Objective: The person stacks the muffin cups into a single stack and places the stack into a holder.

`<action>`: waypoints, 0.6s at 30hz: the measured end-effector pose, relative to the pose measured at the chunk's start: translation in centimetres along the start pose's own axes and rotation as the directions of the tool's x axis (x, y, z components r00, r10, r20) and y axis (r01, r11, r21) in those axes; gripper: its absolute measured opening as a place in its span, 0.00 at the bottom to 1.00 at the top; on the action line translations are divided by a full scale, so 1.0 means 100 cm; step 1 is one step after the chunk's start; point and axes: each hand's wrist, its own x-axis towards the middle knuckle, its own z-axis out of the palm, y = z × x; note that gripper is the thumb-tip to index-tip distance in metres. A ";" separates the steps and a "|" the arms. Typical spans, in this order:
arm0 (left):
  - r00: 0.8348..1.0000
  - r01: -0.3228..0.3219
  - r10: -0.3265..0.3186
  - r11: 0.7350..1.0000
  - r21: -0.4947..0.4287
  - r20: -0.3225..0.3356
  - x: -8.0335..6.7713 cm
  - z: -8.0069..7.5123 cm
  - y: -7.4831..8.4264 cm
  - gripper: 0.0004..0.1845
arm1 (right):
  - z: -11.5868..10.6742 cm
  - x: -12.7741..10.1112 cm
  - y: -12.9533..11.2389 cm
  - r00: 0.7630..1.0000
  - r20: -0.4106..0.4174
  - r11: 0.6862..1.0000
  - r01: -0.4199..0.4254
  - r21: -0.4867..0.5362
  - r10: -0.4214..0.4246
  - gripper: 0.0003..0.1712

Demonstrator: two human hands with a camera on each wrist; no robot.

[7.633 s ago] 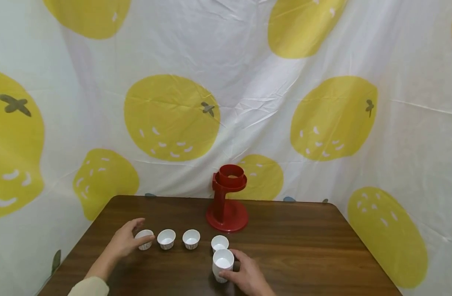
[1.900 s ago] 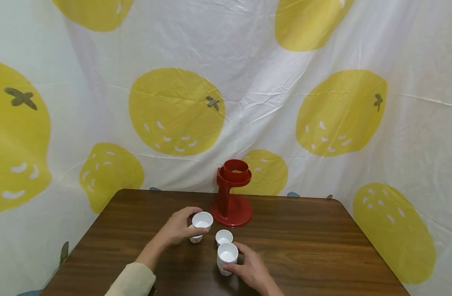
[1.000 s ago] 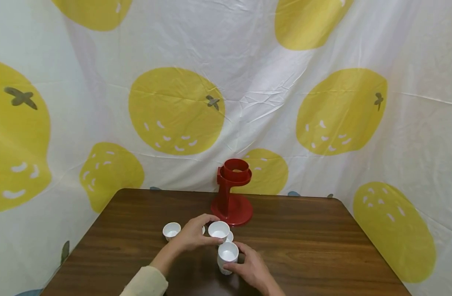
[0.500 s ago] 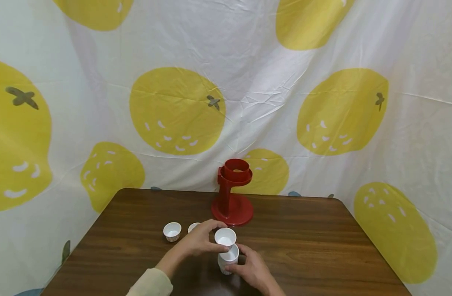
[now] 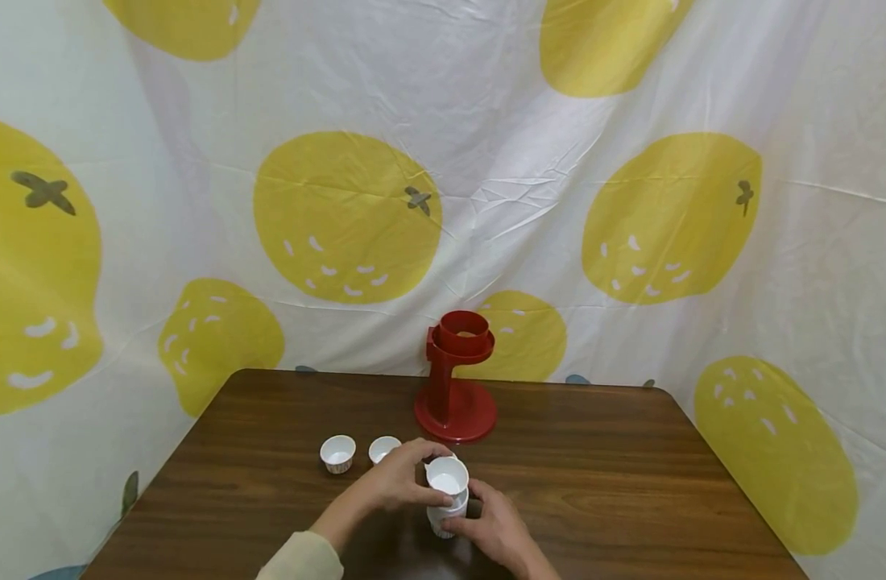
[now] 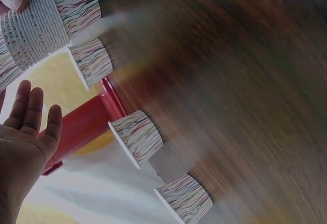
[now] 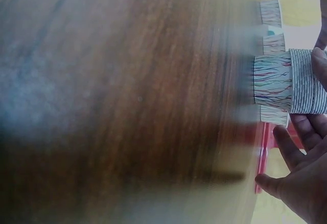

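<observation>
A stack of ribbed white paper cups (image 5: 441, 519) stands on the brown table (image 5: 595, 475) near its front edge. My right hand (image 5: 490, 532) grips the stack's lower part from the right. My left hand (image 5: 412, 477) pinches the top paper cup (image 5: 446, 477), which sits in the mouth of the stack. In the left wrist view the stack (image 6: 41, 27) is at the top left, and my other left fingers (image 6: 33, 117) are straight, away from it. The right wrist view shows the stack (image 7: 288, 83) with my right fingers (image 7: 291, 145) beside it.
Two loose cups (image 5: 337, 453) (image 5: 383, 448) stand left of my hands; a third is mostly hidden behind my left fingers. The left wrist view shows all three (image 6: 92, 60) (image 6: 137, 137) (image 6: 185, 201). A red stand (image 5: 453, 379) with a ring top rises behind them.
My left hand carried a cup rightward from the row and lowered it into the top of the stack. My right hand has kept its hold on the stack.
</observation>
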 end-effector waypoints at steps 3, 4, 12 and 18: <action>1.000 -0.013 0.013 1.000 0.004 -0.005 -0.001 0.001 0.000 0.31 | 0.000 0.000 0.000 1.000 0.001 1.000 -0.002 0.001 0.002 0.32; 1.000 -0.017 0.017 1.000 0.003 -0.007 -0.001 0.002 0.000 0.31 | 0.000 0.000 0.000 1.000 0.001 1.000 -0.003 0.000 0.003 0.32; 0.999 -0.035 0.035 0.999 0.006 -0.013 -0.003 0.005 -0.001 0.32 | 0.000 -0.001 0.001 1.000 -0.011 1.000 0.006 -0.017 -0.006 0.31; 1.000 -0.010 0.010 1.000 0.009 -0.002 -0.006 0.007 -0.004 0.32 | 0.000 -0.001 0.000 1.000 -0.016 1.000 0.013 -0.019 -0.014 0.32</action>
